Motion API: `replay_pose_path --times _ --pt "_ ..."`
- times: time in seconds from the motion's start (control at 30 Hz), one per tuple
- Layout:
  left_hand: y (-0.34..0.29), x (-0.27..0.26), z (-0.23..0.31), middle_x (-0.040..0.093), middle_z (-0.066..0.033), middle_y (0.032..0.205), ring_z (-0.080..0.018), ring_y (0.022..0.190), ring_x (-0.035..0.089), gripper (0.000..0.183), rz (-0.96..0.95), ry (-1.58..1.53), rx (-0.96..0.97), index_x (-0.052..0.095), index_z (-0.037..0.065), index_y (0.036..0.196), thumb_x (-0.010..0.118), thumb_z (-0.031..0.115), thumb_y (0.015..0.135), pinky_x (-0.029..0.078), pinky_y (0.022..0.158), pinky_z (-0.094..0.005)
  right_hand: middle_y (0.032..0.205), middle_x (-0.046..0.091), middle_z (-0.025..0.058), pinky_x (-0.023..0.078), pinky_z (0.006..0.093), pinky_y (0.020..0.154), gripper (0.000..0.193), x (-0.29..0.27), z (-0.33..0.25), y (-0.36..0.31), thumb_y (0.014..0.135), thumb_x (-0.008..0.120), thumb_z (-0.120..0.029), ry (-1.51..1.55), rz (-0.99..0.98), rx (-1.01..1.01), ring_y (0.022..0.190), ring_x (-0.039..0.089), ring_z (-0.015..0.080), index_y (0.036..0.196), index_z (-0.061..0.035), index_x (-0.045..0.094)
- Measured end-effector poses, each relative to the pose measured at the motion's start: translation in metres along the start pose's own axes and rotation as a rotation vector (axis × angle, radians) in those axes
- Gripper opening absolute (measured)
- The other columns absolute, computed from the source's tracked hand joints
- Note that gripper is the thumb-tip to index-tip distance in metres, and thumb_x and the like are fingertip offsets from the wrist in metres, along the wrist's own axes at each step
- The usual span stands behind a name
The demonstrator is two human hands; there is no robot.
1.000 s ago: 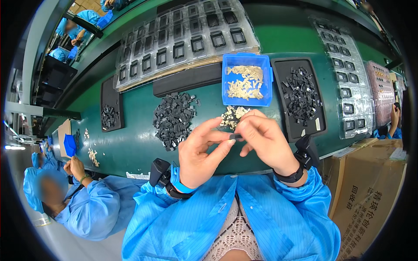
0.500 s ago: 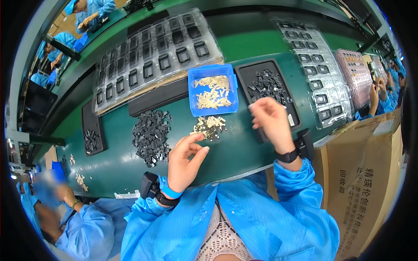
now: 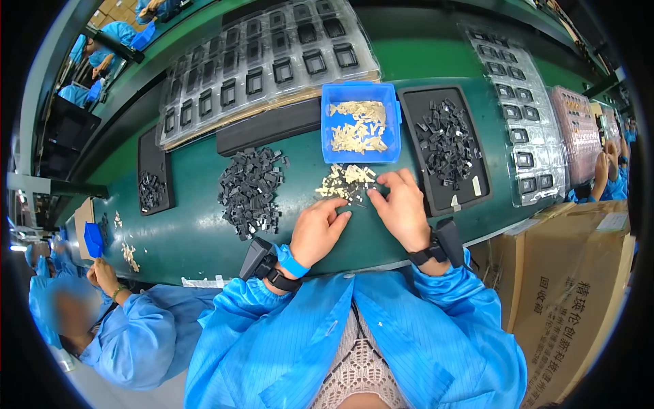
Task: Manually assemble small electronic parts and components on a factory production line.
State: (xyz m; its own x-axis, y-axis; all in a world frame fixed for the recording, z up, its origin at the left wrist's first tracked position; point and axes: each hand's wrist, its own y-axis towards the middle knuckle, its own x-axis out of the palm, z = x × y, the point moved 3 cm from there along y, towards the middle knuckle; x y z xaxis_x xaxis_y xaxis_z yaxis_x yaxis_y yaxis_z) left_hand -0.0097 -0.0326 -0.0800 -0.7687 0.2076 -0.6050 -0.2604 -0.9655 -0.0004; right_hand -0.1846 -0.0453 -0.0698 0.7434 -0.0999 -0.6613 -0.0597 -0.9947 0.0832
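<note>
A small mixed pile of cream strips and black bits [image 3: 345,183] lies on the green table in front of me. At its near left edge is my left hand [image 3: 317,233], fingers bent and thumb close to the forefinger; whatever is between them is too small to make out. My right hand [image 3: 403,213] reaches to the pile's right edge, thumb and forefinger apart, with nothing visible between them. Just beyond the pile stands a blue bin [image 3: 394,129] holding many cream strips [image 3: 357,136]. Left of my left hand is a larger heap of small black parts [image 3: 251,191].
Right of the bin, a black tray [image 3: 415,109] carries loose black parts; another black tray [image 3: 158,160] sits at the left. Clear blister trays [image 3: 262,65] of black frames stand behind, more [image 3: 521,123] at right. A cardboard box [image 3: 558,293] is at my right, a co-worker [image 3: 136,334] at my left.
My right hand has come down and left from the black tray to the small pile. My left hand has moved closer to the pile's near edge. The view has shifted slightly.
</note>
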Motion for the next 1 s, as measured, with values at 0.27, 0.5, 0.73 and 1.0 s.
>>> replay_pose_path --times 0.27,0.5,0.73,1.0 --pt "0.001 -0.003 0.004 0.055 -0.0109 0.064 -0.0244 0.053 0.051 0.021 -0.065 -0.034 -0.101 0.064 0.002 0.096 0.065 0.014 0.079 0.041 0.052 -0.0378 0.091 0.051 0.0166 0.047 0.0480 0.064 0.014 0.011 0.000 -0.002 0.078 0.065 -0.010 -0.053 -0.065 0.054 0.072 0.058 0.0392 0.085 -0.0036 0.055" --pt "-0.001 -0.005 0.003 0.056 -0.0082 0.066 -0.0171 0.054 0.052 0.018 -0.079 -0.151 -0.190 0.064 0.001 0.094 0.064 0.014 0.082 0.043 0.052 -0.0318 0.086 0.052 0.0166 0.046 0.0473 0.063 0.009 -0.004 -0.004 -0.002 0.081 0.060 -0.008 0.038 -0.027 -0.053 0.073 0.056 0.0402 0.084 -0.0037 0.052" --pt "0.003 -0.014 0.023 0.058 -0.0034 0.079 -0.0077 0.061 0.052 0.026 -0.214 -0.766 -0.344 0.059 0.001 0.105 0.048 0.023 0.096 0.047 0.054 -0.0232 0.082 0.061 0.0104 0.048 0.0325 0.061 0.014 -0.028 -0.034 -0.002 0.083 0.060 -0.003 0.648 -0.229 0.105 0.070 0.061 0.0219 0.095 0.0002 0.057" --pt "-0.003 -0.028 0.045 0.059 -0.0046 0.082 -0.0080 0.059 0.052 0.023 -0.500 -1.315 -0.542 0.058 0.002 0.095 0.052 0.023 0.094 0.047 0.050 -0.0245 0.109 0.055 0.0097 0.046 0.0305 0.080 0.006 -0.031 -0.044 -0.002 0.082 0.066 -0.007 0.718 -0.257 -0.316 0.091 0.058 0.0206 0.087 -0.0043 0.067"
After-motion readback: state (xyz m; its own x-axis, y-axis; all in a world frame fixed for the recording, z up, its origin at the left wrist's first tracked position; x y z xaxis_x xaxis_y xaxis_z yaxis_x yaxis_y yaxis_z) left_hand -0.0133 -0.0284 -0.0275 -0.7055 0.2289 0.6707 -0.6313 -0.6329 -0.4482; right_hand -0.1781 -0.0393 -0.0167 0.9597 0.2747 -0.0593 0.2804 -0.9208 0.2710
